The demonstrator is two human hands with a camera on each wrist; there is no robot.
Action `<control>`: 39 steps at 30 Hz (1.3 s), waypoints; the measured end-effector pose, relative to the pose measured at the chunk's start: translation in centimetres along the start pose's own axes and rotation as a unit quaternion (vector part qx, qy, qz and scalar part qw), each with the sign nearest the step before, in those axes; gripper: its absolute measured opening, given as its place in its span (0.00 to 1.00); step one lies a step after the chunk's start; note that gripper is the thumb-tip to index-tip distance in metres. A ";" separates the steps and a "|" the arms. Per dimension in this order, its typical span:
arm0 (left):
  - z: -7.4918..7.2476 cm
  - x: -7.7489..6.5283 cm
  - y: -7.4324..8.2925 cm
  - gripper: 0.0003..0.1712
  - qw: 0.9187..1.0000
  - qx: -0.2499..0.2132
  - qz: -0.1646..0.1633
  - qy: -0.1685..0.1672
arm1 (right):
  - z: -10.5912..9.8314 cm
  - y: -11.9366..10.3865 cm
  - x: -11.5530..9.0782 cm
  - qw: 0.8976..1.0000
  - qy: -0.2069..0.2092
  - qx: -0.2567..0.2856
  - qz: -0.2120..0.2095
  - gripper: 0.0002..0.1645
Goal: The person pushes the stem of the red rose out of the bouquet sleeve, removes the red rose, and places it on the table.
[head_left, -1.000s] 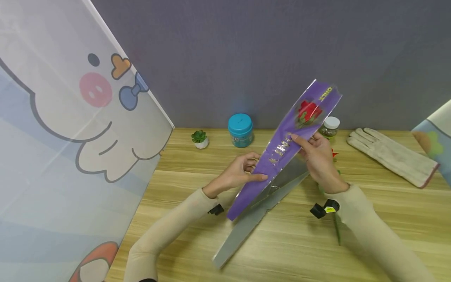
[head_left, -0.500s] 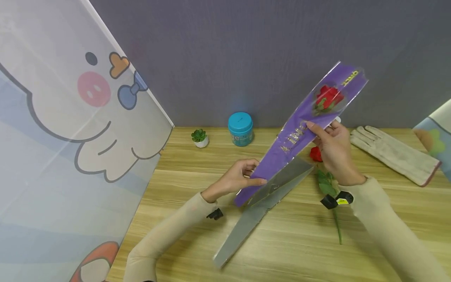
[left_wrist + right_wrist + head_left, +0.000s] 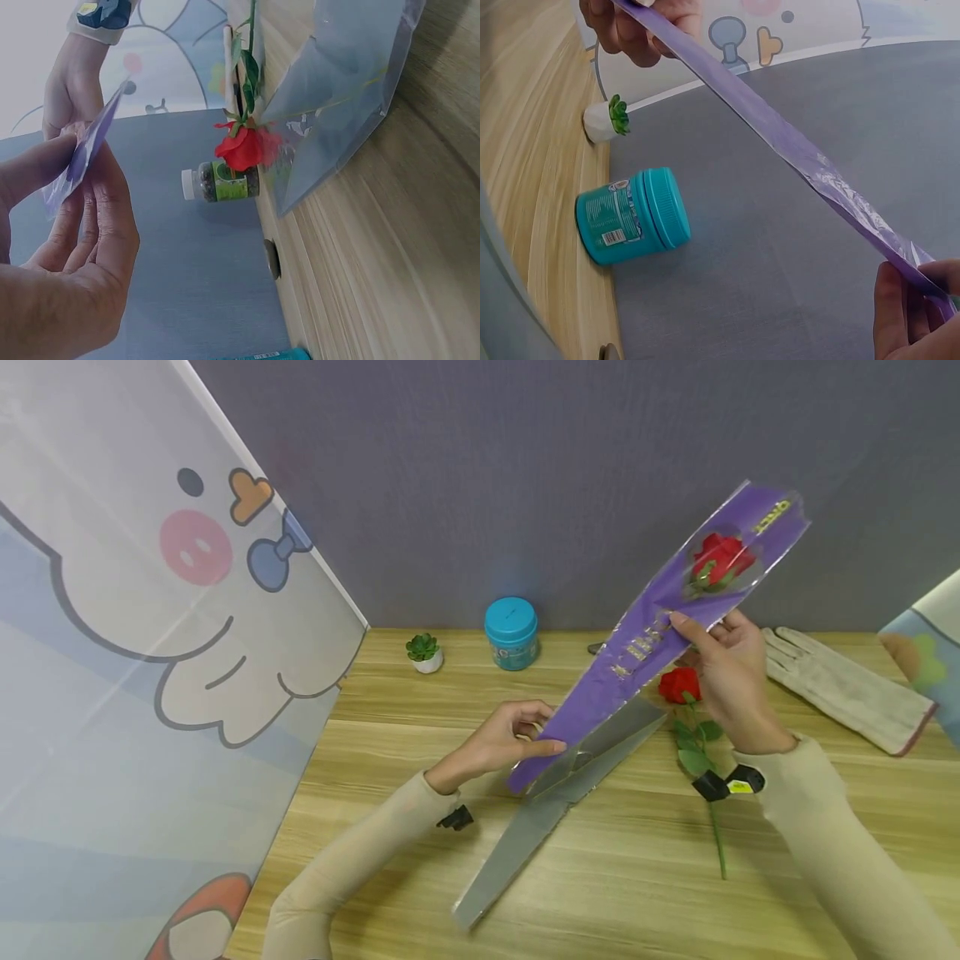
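Observation:
A long purple flower sleeve (image 3: 592,693) with a red rose (image 3: 722,560) showing at its wide upper end is held slantwise above the table. My left hand (image 3: 506,735) pinches its narrow lower end between thumb and fingers. Higher up, beside the gold lettering, my right hand (image 3: 726,681) pinches it with the thumb on the front. In the right wrist view the sleeve (image 3: 757,112) appears nearly edge-on. Beneath it a grey, clear-fronted sleeve (image 3: 517,852) lies on the table. A loose red rose (image 3: 679,685) with a green stem lies near my right wrist.
A small potted succulent (image 3: 425,653) and a blue lidded tub (image 3: 512,633) stand along the back of the table. A pale work glove (image 3: 847,689) lies at the right. In the left wrist view a white-capped jar (image 3: 225,182) stands behind the loose rose.
The purple sleeve has moved up and to the right, mostly with my right hand. My left hand has shifted only slightly. More of the loose rose now shows.

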State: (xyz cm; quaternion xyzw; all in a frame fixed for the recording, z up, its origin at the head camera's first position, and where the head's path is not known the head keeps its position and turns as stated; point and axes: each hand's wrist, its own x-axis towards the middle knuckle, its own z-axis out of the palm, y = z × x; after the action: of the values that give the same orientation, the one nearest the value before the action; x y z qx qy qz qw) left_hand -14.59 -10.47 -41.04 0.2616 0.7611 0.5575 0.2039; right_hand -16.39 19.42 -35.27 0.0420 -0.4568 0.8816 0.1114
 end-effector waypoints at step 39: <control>1.3 -0.4 -0.1 0.17 0.993 -0.062 -0.062 -0.074 | 0.1 1.3 -1.0 0.999 -0.015 -0.044 0.008 0.23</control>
State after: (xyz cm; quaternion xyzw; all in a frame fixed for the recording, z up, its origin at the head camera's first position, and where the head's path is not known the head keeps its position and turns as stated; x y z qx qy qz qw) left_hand -13.47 -9.81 -41.54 0.2410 0.7227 0.5689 0.3098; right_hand -15.74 18.49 -36.45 0.0466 -0.4973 0.8607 0.0989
